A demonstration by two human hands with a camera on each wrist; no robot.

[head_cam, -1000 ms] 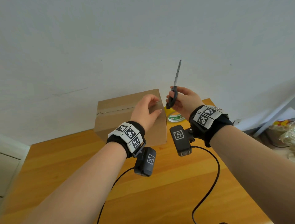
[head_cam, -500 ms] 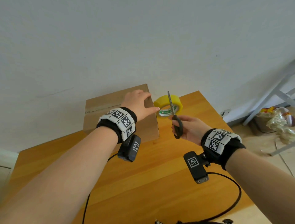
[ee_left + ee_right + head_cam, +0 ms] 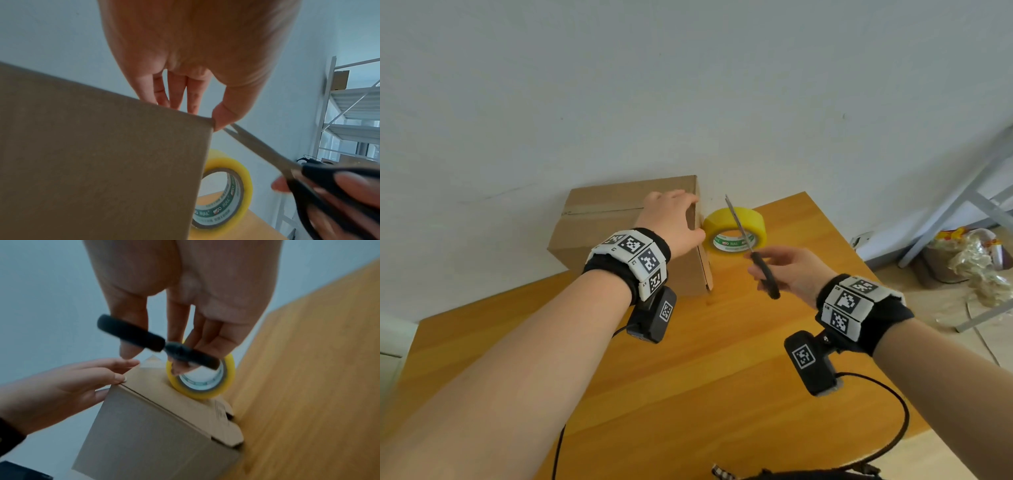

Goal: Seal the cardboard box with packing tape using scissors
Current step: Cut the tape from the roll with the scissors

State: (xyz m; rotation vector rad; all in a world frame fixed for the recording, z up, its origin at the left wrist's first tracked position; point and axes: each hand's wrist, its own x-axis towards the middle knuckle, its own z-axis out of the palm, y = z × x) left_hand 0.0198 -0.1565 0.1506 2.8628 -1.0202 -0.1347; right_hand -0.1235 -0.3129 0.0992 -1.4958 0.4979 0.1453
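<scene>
A closed cardboard box (image 3: 619,226) stands at the back of the wooden table (image 3: 688,394), against the wall. My left hand (image 3: 678,216) rests on its top right corner, fingers straight over the top and the thumb (image 3: 223,118) against the corner edge. The yellow roll of packing tape (image 3: 750,222) lies just right of the box (image 3: 156,434). My right hand (image 3: 791,270) grips the black-handled scissors (image 3: 765,274) in the air in front of the roll, with the nearly closed blades (image 3: 257,146) pointing up and back towards the box corner.
The white wall runs close behind the box. The table's right edge (image 3: 866,274) is near my right wrist. Beyond it, on the floor, are grey metal rack legs (image 3: 959,209) and a plastic bag (image 3: 969,260). Black camera cables (image 3: 900,421) trail over the table's front.
My right hand has brought the scissors down from high above the box to beside the tape roll. My left hand has stayed on the box's top corner.
</scene>
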